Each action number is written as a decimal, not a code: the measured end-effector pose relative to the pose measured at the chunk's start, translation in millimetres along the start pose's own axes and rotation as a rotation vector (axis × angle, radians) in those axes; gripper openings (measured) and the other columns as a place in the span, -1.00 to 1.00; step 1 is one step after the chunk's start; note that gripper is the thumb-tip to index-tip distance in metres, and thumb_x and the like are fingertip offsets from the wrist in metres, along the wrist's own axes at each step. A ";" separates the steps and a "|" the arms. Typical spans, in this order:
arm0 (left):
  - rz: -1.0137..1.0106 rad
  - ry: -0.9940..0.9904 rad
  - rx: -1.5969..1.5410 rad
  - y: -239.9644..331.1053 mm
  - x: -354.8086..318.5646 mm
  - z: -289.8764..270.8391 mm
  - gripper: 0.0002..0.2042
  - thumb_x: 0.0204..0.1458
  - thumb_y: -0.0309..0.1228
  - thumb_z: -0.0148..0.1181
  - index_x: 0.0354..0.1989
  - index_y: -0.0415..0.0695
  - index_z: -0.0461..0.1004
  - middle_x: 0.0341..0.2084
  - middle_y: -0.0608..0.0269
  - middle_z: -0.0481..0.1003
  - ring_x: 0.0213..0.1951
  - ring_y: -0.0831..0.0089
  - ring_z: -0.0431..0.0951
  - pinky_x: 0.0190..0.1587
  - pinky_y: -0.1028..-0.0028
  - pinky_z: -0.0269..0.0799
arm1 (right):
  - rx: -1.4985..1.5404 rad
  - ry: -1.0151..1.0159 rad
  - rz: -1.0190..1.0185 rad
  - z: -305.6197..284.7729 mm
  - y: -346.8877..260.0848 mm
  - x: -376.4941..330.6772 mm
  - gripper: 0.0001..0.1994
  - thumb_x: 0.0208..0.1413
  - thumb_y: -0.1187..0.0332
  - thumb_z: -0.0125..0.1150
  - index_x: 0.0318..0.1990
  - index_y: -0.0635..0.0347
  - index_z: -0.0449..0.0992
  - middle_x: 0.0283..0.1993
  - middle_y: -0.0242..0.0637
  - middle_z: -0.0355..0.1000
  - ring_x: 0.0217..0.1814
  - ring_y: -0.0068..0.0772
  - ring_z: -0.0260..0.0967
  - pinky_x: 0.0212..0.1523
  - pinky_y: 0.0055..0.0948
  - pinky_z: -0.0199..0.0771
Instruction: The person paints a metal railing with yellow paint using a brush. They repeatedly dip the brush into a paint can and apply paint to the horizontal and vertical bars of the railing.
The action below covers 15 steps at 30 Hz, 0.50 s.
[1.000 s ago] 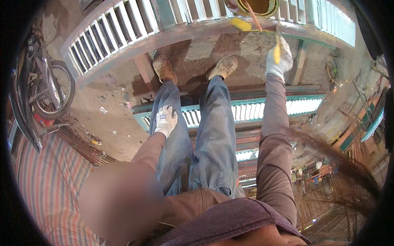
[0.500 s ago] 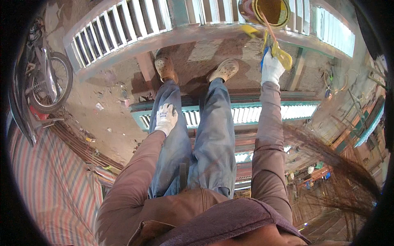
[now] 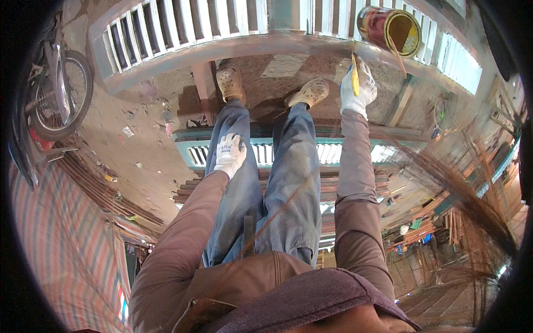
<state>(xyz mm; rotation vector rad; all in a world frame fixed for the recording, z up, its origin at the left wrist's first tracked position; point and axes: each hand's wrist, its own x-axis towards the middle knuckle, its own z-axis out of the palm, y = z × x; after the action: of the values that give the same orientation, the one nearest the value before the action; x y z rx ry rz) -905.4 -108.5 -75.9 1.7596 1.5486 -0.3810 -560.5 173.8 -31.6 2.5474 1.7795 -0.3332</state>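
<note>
My right hand [image 3: 358,91], in a white knit glove with blue on it, is closed around a paintbrush with a yellow handle [image 3: 355,77]. The brush stands at the lower rail of a frame with white slats [image 3: 222,19]. Just beyond this hand, a paint can [image 3: 377,25] lies tilted on the slats, its mouth towards me and a thin stick [image 3: 396,53] poking out. My left hand [image 3: 229,154], gloved the same way, rests on my left leg near the knee. Its fingers lie over the jeans, holding nothing.
A second slatted frame with teal edges [image 3: 194,157] lies under my legs, above stacked wooden strips [image 3: 355,180]. To the left are a motorbike wheel [image 3: 61,97] and a striped sheet [image 3: 61,238]. Loose hair strands [image 3: 472,208] cross the right side.
My right hand has moved left and slightly down, and the brush has turned more upright. The paint can appears farther right. My left hand stays on my leg.
</note>
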 end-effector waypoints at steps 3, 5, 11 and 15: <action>0.011 0.027 -0.030 -4.1 0.4 -0.4 -0.74 -0.01 -0.32 0.13 -0.16 -0.13 0.49 -0.04 0.07 0.45 0.01 0.06 0.42 0.02 0.11 0.35 | 0.050 0.016 -0.042 0.8 -22.1 -6.7 -0.63 0.08 0.31 0.16 0.09 -0.08 0.51 -0.04 -0.29 0.54 -0.05 -0.25 0.53 -0.09 -0.34 0.54; -0.021 0.036 -0.057 1.4 1.2 -12.0 -0.75 -0.01 -0.32 0.14 -0.17 -0.13 0.49 -0.04 0.07 0.45 0.00 0.06 0.43 0.01 0.11 0.36 | -0.004 -0.062 -0.020 2.1 -35.2 -13.2 -0.60 0.06 0.30 0.19 0.11 -0.09 0.49 0.01 -0.33 0.53 -0.01 -0.28 0.52 -0.05 -0.36 0.53; -0.184 0.044 -0.210 16.6 8.0 -46.3 -0.72 -0.01 -0.30 0.15 -0.14 -0.15 0.50 -0.06 0.06 0.45 -0.01 0.05 0.43 0.02 0.12 0.36 | -0.083 -0.073 -0.068 23.0 -70.5 -30.8 -0.61 0.08 0.30 0.14 0.11 -0.06 0.51 0.07 -0.35 0.51 0.03 -0.34 0.51 0.02 -0.41 0.51; -0.170 0.131 -0.145 15.1 2.1 -39.3 -0.70 -0.02 -0.30 0.17 -0.13 -0.16 0.51 -0.05 0.06 0.45 -0.01 0.06 0.43 0.02 0.14 0.37 | -0.134 -0.086 -0.183 34.5 -111.1 -50.0 -0.62 0.09 0.25 0.22 0.09 -0.01 0.47 0.04 -0.28 0.48 0.00 -0.26 0.48 -0.09 -0.29 0.53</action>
<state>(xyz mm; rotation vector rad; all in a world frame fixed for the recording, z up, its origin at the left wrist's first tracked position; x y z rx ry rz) -900.4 -79.6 -45.6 1.5734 1.7799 -0.2334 -685.9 161.9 -44.1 2.2522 1.9365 -0.3104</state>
